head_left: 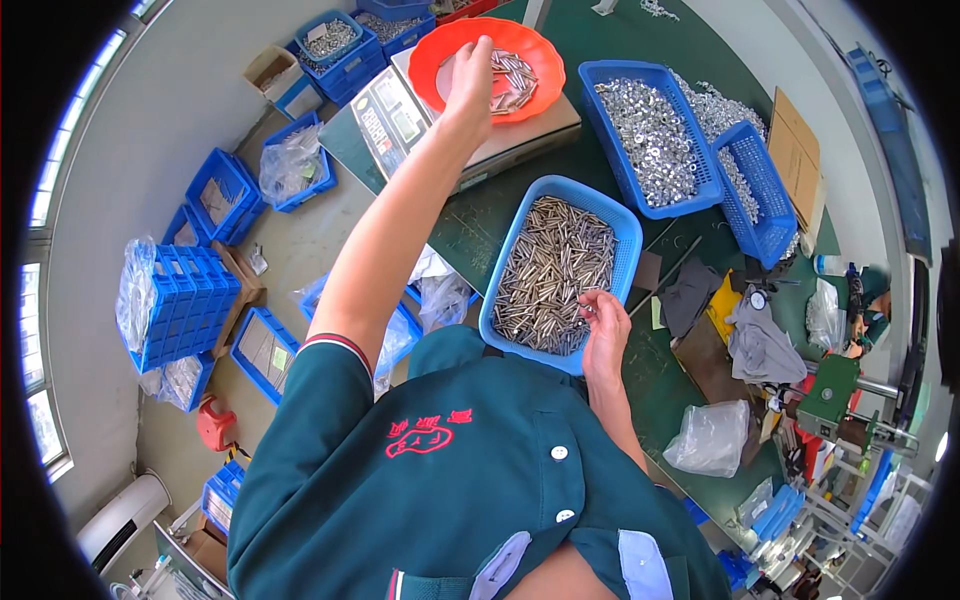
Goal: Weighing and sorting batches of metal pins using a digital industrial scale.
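My left hand (470, 80) reaches far forward over an orange bowl (440, 50) that sits on a weighing scale (395, 120). Its fingers point down into the bowl beside a small heap of metal pins (512, 78); its grip is hidden from here. My right hand (605, 330) rests at the near right rim of a blue basket (625, 235) full of metal pins (550, 270). Its fingers are curled around a few of those pins.
Two more blue baskets of silver nuts (655, 130) (760, 180) stand on the green table (480, 220) at the back right. Grey cloths (760, 345), a plastic bag (710, 435) and cardboard (795, 150) lie to the right. Blue crates (185, 300) crowd the floor on the left.
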A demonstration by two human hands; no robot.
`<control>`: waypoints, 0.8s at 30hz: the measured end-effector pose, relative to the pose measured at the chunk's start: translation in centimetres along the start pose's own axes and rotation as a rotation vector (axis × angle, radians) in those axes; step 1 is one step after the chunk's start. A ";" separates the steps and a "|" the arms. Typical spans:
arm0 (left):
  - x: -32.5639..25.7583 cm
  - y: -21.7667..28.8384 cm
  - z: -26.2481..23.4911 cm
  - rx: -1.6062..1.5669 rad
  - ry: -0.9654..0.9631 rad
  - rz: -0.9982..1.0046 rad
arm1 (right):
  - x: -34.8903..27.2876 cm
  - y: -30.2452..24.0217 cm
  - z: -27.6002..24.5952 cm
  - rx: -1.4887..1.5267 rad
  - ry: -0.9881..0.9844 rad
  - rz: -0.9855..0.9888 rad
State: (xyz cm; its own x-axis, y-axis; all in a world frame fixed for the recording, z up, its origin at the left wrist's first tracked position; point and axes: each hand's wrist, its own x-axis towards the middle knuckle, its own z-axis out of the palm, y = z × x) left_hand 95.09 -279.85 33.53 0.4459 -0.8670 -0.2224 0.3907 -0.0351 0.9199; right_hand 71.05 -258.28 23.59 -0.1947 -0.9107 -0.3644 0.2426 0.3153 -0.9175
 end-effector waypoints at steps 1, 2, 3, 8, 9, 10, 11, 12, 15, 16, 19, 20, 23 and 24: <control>-0.4 -0.5 -0.4 0.015 -0.032 0.078 | 0.0 0.0 -0.2 -0.007 0.006 0.001; -0.8 -1.4 -0.7 0.015 -0.073 0.160 | 0.1 0.0 -0.3 -0.003 0.027 -0.016; -1.4 -2.2 -0.9 0.020 -0.120 0.236 | 0.1 0.0 -0.5 0.003 0.053 -0.028; -8.0 -6.4 -2.8 0.101 -0.211 0.274 | 0.8 -0.2 -1.7 -0.049 0.103 -0.044; -8.8 -7.8 -3.7 0.122 -0.239 0.227 | 1.2 -0.2 -2.0 -0.082 0.105 -0.064; -9.5 -9.4 -4.9 0.163 -0.236 0.214 | 1.3 -0.2 -2.1 -0.103 0.101 -0.087; -10.3 -11.0 -6.0 0.153 -0.234 0.182 | 1.5 -0.1 -2.2 -0.116 0.099 -0.096; -11.3 -11.9 -6.5 0.145 -0.224 0.107 | 1.7 -0.1 -2.4 -0.127 0.102 -0.107; -14.6 -14.2 -7.6 0.217 -0.332 0.083 | 2.2 0.7 -2.4 -0.266 0.034 -0.154; -15.8 -15.0 -7.6 0.270 -0.365 0.060 | 2.2 1.1 -2.5 -0.311 0.001 -0.128; -18.4 -16.3 -8.0 0.700 -0.602 0.229 | 2.9 2.6 -2.4 -0.638 -0.023 -0.208; -18.9 -17.2 -8.1 0.783 -0.606 0.259 | 2.9 2.8 -2.5 -0.758 -0.015 -0.251; -19.4 -17.6 -8.0 0.967 -0.634 0.212 | 2.8 3.7 -2.4 -0.879 0.001 -0.328; -19.3 -17.9 -8.1 0.934 -0.600 0.198 | 2.6 4.0 -2.2 -0.888 -0.005 -0.364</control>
State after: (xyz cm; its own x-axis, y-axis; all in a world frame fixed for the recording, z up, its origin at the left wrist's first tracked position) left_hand 86.00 -258.45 18.70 -0.1242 -0.9886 -0.0855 -0.5116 -0.0100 0.8592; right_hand 69.39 -258.79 18.65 -0.1113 -0.9932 -0.0344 -0.6408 0.0982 -0.7614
